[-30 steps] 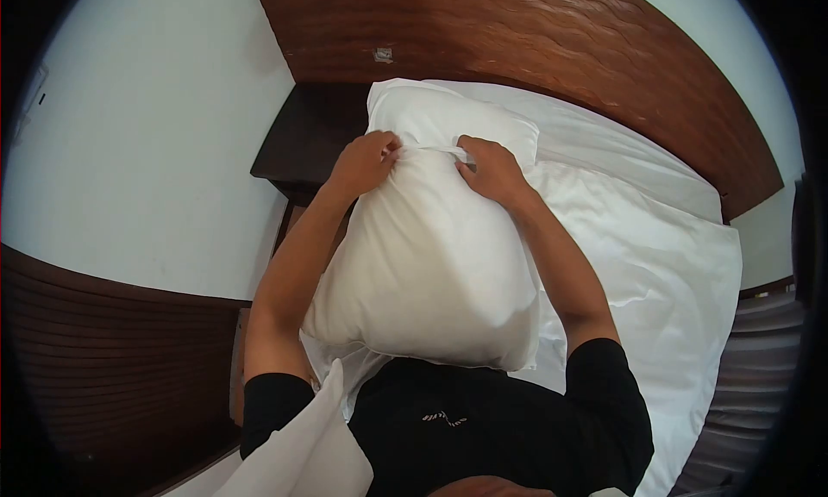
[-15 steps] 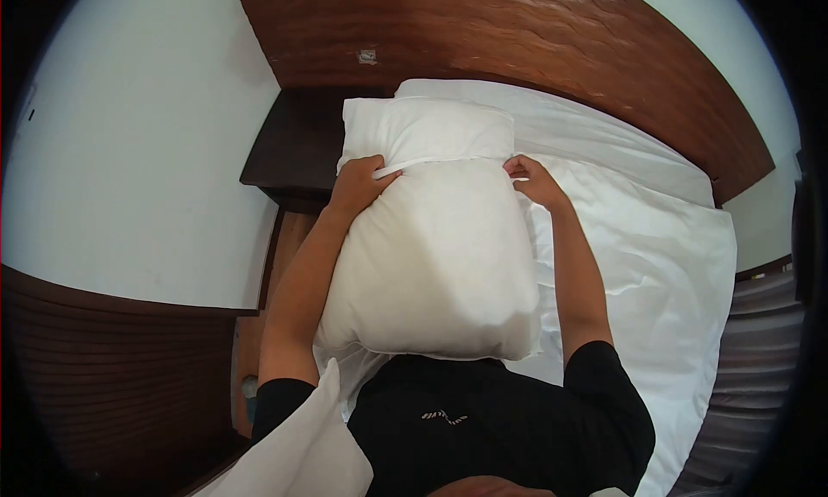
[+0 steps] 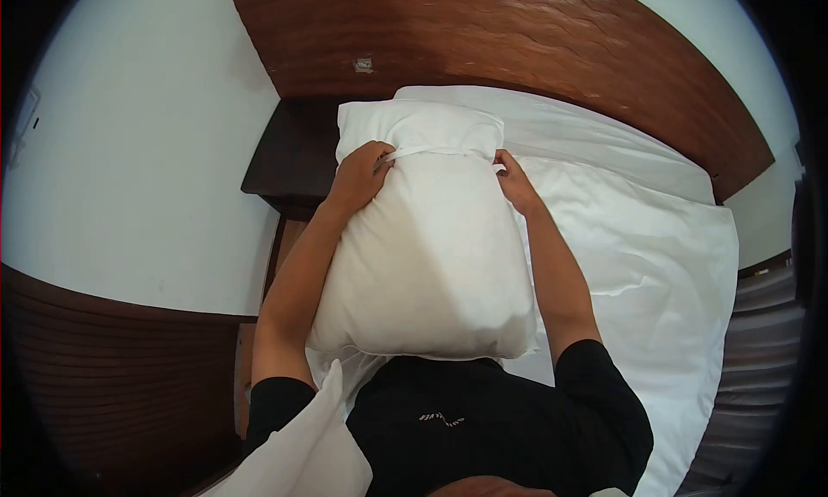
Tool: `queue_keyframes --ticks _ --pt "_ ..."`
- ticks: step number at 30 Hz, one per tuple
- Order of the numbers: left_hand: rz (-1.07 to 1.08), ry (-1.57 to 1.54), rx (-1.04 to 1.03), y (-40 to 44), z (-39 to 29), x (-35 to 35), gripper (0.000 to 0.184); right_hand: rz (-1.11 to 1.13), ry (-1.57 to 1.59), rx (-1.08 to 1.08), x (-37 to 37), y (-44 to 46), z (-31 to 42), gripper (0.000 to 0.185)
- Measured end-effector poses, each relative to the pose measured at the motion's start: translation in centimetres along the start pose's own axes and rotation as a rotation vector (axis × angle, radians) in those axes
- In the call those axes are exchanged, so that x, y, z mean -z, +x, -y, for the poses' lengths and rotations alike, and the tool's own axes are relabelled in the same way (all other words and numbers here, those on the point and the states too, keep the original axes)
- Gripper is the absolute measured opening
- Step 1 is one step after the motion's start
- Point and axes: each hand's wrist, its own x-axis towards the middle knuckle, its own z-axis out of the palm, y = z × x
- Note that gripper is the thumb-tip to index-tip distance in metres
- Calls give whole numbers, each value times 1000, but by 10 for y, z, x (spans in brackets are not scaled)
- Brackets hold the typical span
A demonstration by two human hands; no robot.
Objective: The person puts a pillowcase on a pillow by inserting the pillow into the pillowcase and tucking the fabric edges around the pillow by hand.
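Note:
A plump white pillow (image 3: pixel 423 256) lies lengthwise in front of my body, its far end inside a white pillowcase (image 3: pixel 418 126). The pillowcase's open edge crosses the pillow between my hands. At the left end of that edge, my left hand (image 3: pixel 364 171) is closed on the cloth, thumb and fingers pinching the hem. Over on the right side, my right hand (image 3: pixel 512 176) grips the pillowcase edge with bent fingers; some fingertips are hidden behind the cloth. The near part of the pillow is uncovered and reaches to my black shirt.
The pillow rests on a bed with a rumpled white sheet (image 3: pixel 638 273). A dark nightstand (image 3: pixel 293 148) stands at the far left, below a wooden headboard (image 3: pixel 483 31). White cloth (image 3: pixel 297 437) hangs near my left shoulder. Grey curtains (image 3: pixel 750 368) are at the right.
My right hand has shifted left and slightly up with the pillowcase edge, and the pillowcase looks narrower. My left hand has moved a little up along the hem.

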Motion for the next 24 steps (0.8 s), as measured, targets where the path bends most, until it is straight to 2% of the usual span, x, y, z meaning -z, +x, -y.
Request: queue_keyframes --ticks 4,7,10,11,13,17,20,22,23,24 --pt "53 -53 29 7 -9 -1 20 -30 -56 30 -7 2 -9 45" --pt "138 19 108 16 -19 1 22 43 -117 118 -3 13 -17 53" --pt "280 217 308 32 -44 10 21 2 -120 283 -7 23 -31 58" --pt "257 227 254 32 -39 8 18 13 -161 262 -5 36 -51 56" --pt "208 250 144 30 -23 5 16 56 -295 277 -3 20 -9 54" --pt "202 91 102 36 -30 15 17 57 -403 458 -7 20 17 54" --pt "99 -105 41 36 -32 10 24 13 -537 371 -17 11 67 57" --pt "40 -175 5 37 -40 8 29 -32 -486 457 -32 16 74 58" --pt "61 -178 53 36 -45 6 29 -55 -460 499 -39 17 77 59" --pt "64 -136 59 35 -49 7 28 -15 -479 452 -43 14 92 59"
